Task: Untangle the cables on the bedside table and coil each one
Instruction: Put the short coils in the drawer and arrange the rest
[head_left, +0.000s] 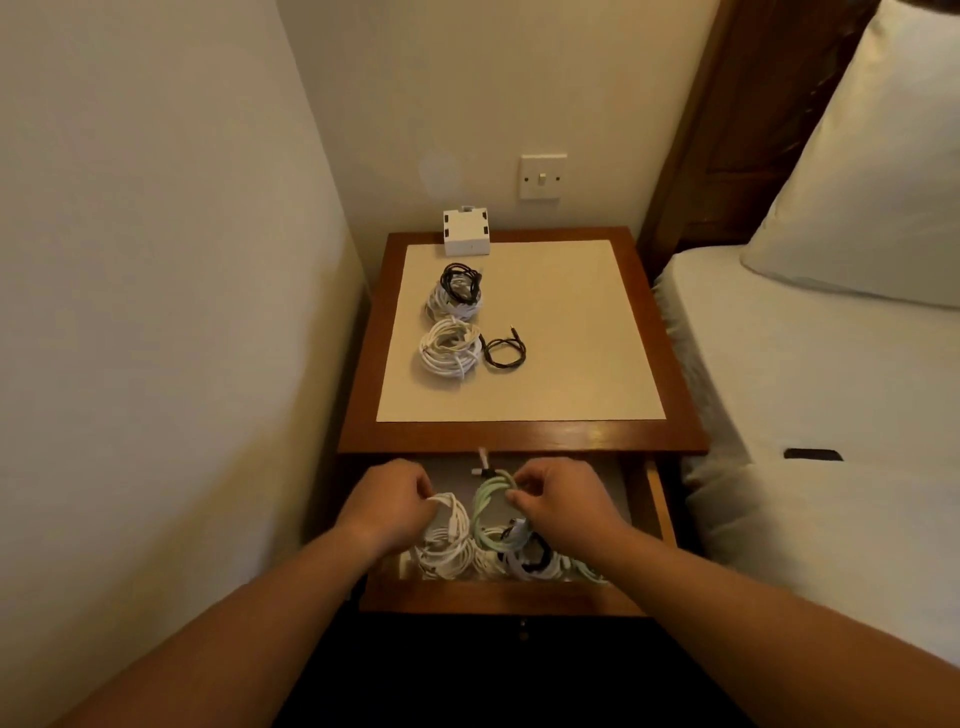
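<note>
White cable is gripped by the left hand; pale-green cable is pinched by the right hand, over the open drawer.

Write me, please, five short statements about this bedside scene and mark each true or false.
1. The drawer is open. True.
2. The left hand grips a white cable. True.
3. The right hand grips a black cable. False: it pinches a green cable.
4. The white box lies in the drawer. False: it stands on the table, at the back.
5. A thin black cable lies beside a white coil on the table. True.
</note>
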